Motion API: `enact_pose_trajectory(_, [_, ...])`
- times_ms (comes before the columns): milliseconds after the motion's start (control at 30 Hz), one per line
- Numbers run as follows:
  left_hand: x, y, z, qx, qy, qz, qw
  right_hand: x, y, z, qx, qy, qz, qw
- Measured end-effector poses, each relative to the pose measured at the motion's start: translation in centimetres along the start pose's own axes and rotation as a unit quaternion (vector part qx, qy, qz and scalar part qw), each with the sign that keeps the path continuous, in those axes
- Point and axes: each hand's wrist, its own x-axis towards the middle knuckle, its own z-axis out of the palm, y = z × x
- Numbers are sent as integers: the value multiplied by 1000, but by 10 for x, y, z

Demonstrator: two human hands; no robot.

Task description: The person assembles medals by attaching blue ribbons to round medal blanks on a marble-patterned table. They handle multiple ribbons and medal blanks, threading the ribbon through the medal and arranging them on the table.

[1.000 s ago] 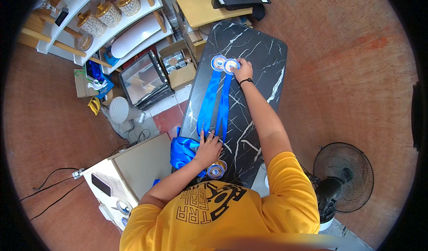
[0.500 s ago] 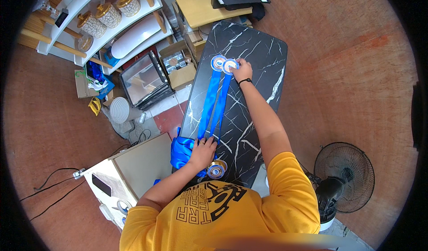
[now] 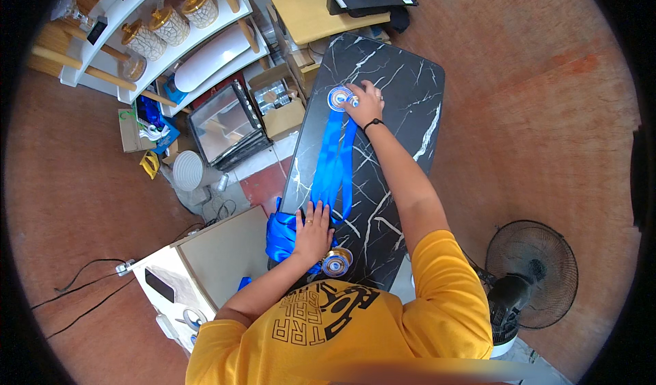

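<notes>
Two medals with blue ribbons lie at the far part of the black marble-patterned table (image 3: 403, 77). One round medal (image 3: 338, 98) shows its face. The second is mostly hidden under my right hand (image 3: 367, 105), whose fingers are bent around it. From there the blue ribbons (image 3: 330, 159) run side by side toward me. My left hand (image 3: 313, 235) rests on their near end with fingers stretched and spread, beside a heap of folded blue ribbon (image 3: 280, 238). Close by my left wrist sits a stack of medals (image 3: 335, 262), the top one face up.
A black fan (image 3: 531, 276) stands at the right. At the left is a white cabinet (image 3: 219, 248) with a phone (image 3: 159, 284) and scissors (image 3: 192, 317) on top. Beyond it are stacked frames (image 3: 225, 122) and a white shelf (image 3: 147, 64) with jars.
My right hand has slid over the second medal, covering most of it. My left fingers have straightened and spread on the ribbons. The right-hand ribbon now bows outward.
</notes>
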Motion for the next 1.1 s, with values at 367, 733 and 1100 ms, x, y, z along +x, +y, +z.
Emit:
enact_pose_trajectory(367, [-11,-2,2,-6,-4,-17,1000,1,-28,15,-26,-24,13,999])
enact_pose_trajectory(733, [-6,4,-9,-29,35,51,998,4,34,0,64,130,-54,988])
enact_pose_trajectory(1100, [6,15,15,12,-33,109,993,-23,42,-5,-4,26,-22,999])
